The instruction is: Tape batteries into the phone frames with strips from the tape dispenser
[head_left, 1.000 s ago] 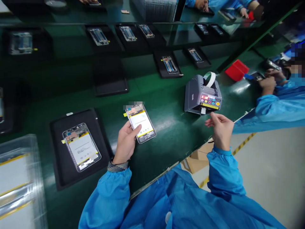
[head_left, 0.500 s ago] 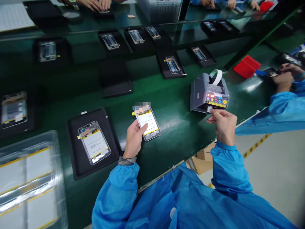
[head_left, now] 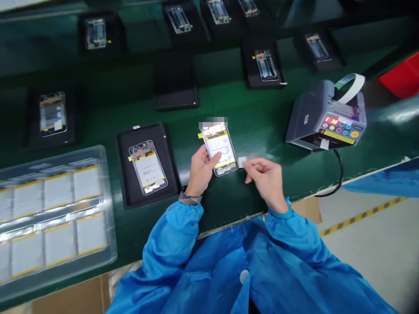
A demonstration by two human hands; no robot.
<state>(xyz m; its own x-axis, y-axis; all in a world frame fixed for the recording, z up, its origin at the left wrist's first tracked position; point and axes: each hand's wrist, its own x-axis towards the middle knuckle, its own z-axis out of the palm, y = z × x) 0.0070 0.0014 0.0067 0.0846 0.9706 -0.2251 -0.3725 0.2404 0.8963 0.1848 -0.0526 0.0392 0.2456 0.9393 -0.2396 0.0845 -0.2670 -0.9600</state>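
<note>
My left hand point(head_left: 202, 171) grips an opened phone body point(head_left: 221, 150) by its left edge, thumb across the white battery. The phone is tilted above the green bench, its battery and circuit parts facing up. A small piece of whitish tape point(head_left: 242, 162) is pinched between the thumb and finger of my right hand point(head_left: 266, 178), just right of the phone's lower corner and apart from it. To the right stands a grey tape dispenser point(head_left: 324, 117) with a lit red display; another tape piece point(head_left: 324, 144) sticks out of its front.
Left of my hands, a black tray point(head_left: 173, 183) holds another opened phone point(head_left: 149, 168). A clear plastic tray point(head_left: 113, 235) of batteries lies at the left front. Several black trays with phone frames stand farther back. A red bin point(head_left: 401, 78) is at the far right.
My right hand has moved left from the dispenser to beside the phone, bringing the tape piece along. A fresh tape end shows at the dispenser. My left hand still holds the phone; the view has shifted.
</note>
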